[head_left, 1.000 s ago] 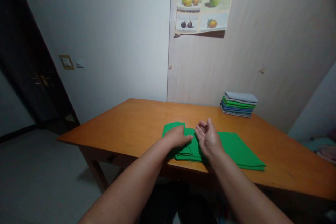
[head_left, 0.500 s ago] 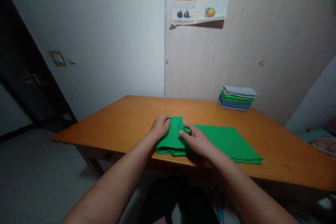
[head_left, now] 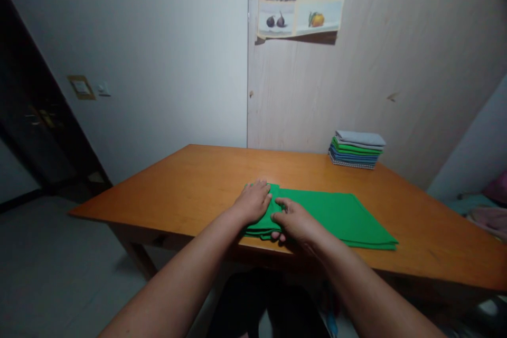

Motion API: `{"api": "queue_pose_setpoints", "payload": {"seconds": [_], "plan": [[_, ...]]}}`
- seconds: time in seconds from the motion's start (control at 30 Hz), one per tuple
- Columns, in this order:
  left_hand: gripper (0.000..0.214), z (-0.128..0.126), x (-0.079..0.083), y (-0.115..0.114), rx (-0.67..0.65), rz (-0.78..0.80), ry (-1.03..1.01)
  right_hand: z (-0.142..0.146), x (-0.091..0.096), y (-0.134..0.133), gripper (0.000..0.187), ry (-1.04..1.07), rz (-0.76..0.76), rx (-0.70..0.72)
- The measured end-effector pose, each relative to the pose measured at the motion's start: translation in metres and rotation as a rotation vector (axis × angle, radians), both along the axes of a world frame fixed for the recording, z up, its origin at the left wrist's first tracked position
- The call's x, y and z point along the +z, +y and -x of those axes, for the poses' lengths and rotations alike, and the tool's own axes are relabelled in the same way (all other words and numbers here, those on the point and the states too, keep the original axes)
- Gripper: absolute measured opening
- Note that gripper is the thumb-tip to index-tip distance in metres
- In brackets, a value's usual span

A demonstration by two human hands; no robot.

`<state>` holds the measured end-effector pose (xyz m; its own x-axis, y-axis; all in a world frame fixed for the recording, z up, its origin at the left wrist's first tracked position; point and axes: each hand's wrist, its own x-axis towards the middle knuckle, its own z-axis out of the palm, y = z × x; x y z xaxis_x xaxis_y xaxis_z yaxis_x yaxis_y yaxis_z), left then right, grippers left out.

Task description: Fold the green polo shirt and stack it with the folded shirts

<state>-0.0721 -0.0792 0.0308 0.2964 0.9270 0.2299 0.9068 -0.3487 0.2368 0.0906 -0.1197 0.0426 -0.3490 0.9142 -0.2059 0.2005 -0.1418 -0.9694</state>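
Note:
A green cloth (head_left: 332, 216) lies along the near edge of the table, its left end turned over into a thicker folded layer. My left hand (head_left: 254, 202) rests flat on that folded end, fingers stretched out and pressing down. My right hand (head_left: 297, 222) is at the right side of the fold, thumb and forefinger curved at its edge. Its lower fingertips show below the front edge of the cloth, curled around it. The right palm and part of the fold behind it are hidden.
A stack of folded cloths (head_left: 356, 149) in grey, green and blue stands at the table's back right. The wooden table (head_left: 206, 179) meets the wall, where a fruit poster (head_left: 303, 0) hangs. A pinkish fabric heap (head_left: 489, 219) lies beyond the right edge.
My left hand has moved from the fold's left edge onto its top and flattened. The folded end is lower and slightly further right. My right fingertips now show under the front edge.

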Motion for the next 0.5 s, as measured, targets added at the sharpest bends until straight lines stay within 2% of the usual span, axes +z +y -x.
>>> {"api": "queue_pose_setpoints", "payload": {"seconds": [0.1,0.27,0.5], "plan": [[0.058,-0.005,-0.003,-0.003,0.005,0.043,0.091,-0.008,-0.002,-0.001,0.065,0.008,-0.009,0.059],[0.063,-0.008,-0.001,-0.006,0.060,0.081,0.122,-0.016,-0.001,-0.002,0.067,0.006,-0.043,0.034],[0.071,-0.013,0.017,-0.013,0.103,0.154,0.131,-0.019,-0.004,-0.003,0.043,-0.079,-0.045,0.023]]}}
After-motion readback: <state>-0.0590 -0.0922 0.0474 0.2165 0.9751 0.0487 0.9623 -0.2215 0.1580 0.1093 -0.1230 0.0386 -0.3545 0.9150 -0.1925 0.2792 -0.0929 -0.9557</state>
